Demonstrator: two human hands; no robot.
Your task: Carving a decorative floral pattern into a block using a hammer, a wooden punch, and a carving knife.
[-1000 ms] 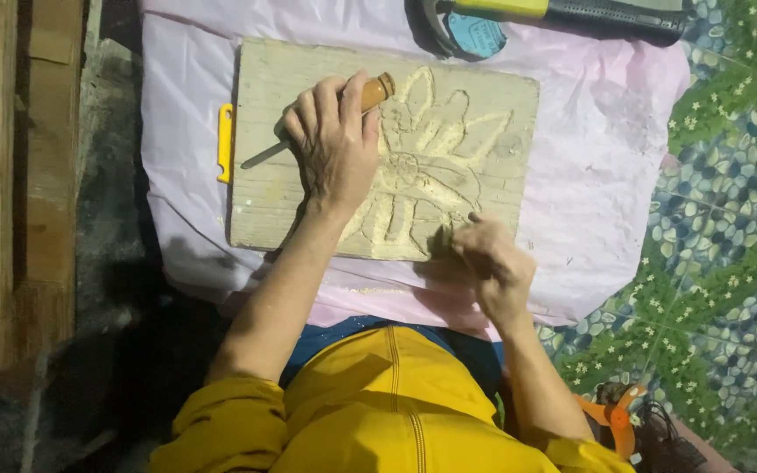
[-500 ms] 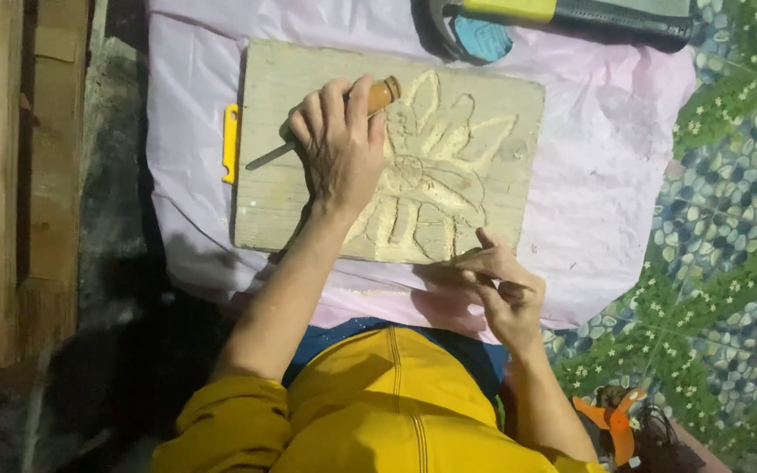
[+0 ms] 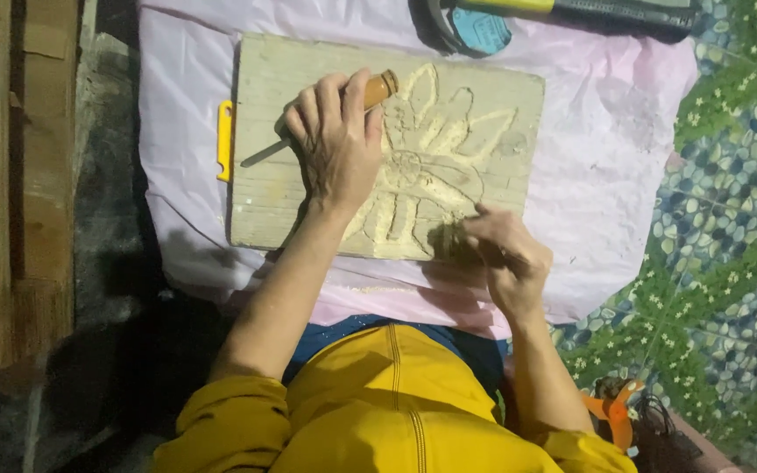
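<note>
Gripping a chisel (image 3: 326, 118) in left hand (image 3: 336, 144), fist closed; right hand (image 3: 499, 254) curled at wooden board (image 3: 396, 144) edge, contents unclear. Flower relief (image 3: 422, 171) between hands mostly carved; background apparently left.

— What colours are you seeing?
— I'm looking at a pale grey-tan wooden board (image 3: 308, 206) carved with a lighter flower pattern (image 3: 422, 175), lying on pale pink cloth (image 3: 606, 158).
— And your tool?
— I'm holding a chisel (image 3: 370, 92) with an orange-brown handle. I'm wearing mustard yellow sleeves (image 3: 229, 425). The green floor covering (image 3: 729, 263) is showing blue pebbles and white blossoms.
</note>
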